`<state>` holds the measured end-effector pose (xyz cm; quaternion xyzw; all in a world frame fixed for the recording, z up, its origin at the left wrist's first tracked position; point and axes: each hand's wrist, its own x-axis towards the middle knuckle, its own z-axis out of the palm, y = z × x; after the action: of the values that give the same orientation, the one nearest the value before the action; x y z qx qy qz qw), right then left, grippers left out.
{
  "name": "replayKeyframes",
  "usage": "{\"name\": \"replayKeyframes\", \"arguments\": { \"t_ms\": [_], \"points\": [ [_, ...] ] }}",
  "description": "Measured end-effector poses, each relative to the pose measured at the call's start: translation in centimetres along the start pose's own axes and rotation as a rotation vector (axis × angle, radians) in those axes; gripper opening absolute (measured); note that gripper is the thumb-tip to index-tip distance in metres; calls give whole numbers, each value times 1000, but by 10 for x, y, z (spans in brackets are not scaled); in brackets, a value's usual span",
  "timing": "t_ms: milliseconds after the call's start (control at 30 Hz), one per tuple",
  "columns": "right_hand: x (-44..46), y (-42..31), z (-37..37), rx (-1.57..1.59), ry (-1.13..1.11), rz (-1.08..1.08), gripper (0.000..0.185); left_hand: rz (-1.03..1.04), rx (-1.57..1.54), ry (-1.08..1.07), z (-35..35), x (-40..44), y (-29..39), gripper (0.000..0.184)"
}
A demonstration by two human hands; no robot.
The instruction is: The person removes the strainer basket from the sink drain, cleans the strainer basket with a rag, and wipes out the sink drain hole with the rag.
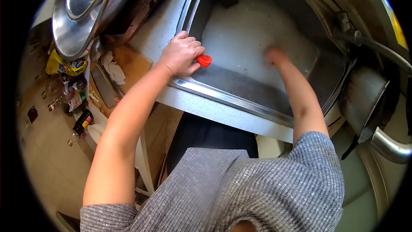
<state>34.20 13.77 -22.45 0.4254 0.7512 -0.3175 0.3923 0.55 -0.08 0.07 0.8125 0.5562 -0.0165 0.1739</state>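
Observation:
My left hand (183,53) is closed over the left rim of the metal sink (223,99). From its fist sticks out the end of a smooth bright red object (204,61), whose kind I cannot make out because the rest is hidden by my fingers. My right hand (275,56) reaches into the cloudy, whitish water (240,30) in the basin. Its fingers are blurred and partly under the water, so what they hold, if anything, does not show. Small bits float on the surface.
Left of the sink, stacked metal bowls (71,25) stand by a dark rusty pan (150,4). A wooden board (133,66) with a crumpled white cloth (113,69) lies nearer. A faucet pipe (377,45) and a metal pot (362,94) are at the right.

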Motion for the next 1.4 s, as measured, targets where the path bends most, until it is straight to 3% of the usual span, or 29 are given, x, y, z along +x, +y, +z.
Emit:
{"name": "replayKeyframes", "arguments": {
  "t_ms": [67, 167, 333, 400, 467, 567, 633, 700, 733, 800, 867, 1000, 1067, 1167, 1233, 1300, 1400],
  "points": [
    [-4, -28, 13, -300, 196, -23, 32, 0, -7, 0, 0, 0, -1, 12],
    [-12, -48, -55, -215, -215, -23, 38, -2, -25, -33, 1, 0, -2, 18],
    [-8, -8, -3, -556, 310, -9, 44, 11, -23, 3, 1, -1, -3, 18],
    [-3, -9, 1, -540, 266, -54, 44, 7, -21, -5, 0, -1, -4, 18],
    [14, -13, -13, -346, -70, -130, 44, 4, -18, -25, -1, -1, -4, 19],
    [-16, -19, -45, -407, 136, -94, 41, 11, -14, -9, 0, 0, -4, 19],
    [16, 8, 12, -539, 457, -65, 41, 13, -13, -7, 1, 0, -4, 19],
    [25, 8, 20, -494, 376, -70, 43, 13, -13, -7, 1, -1, -4, 19],
    [18, -8, -4, -381, 135, -88, 47, 14, -15, -7, 1, -1, -4, 19],
    [2, -19, -31, -311, -31, -87, 50, 16, -16, -10, 1, 0, -4, 19],
    [-10, -20, -36, -406, 116, -52, 50, 17, -15, -12, -1, 0, -4, 19],
    [-4, -18, -24, -533, -40, -90, 50, 9, -6, -10, 0, 0, -3, 17],
    [0, -24, -40, -387, -200, -55, 49, 10, 6, 4, 0, 0, -2, 13],
    [12, 18, 6, -482, 357, -191, 49, 3, 17, 0, 0, 0, -1, 13],
    [5, -14, -28, -347, -170, -91, 47, 6, 14, 14, 1, -1, -2, 13],
    [-4, -24, -40, -292, -263, -63, 46, 9, 7, 15, 2, -1, -2, 13],
    [-8, -6, -23, -397, 159, -172, 44, 11, -3, 1, 0, 0, -3, 12]
  ]
}}
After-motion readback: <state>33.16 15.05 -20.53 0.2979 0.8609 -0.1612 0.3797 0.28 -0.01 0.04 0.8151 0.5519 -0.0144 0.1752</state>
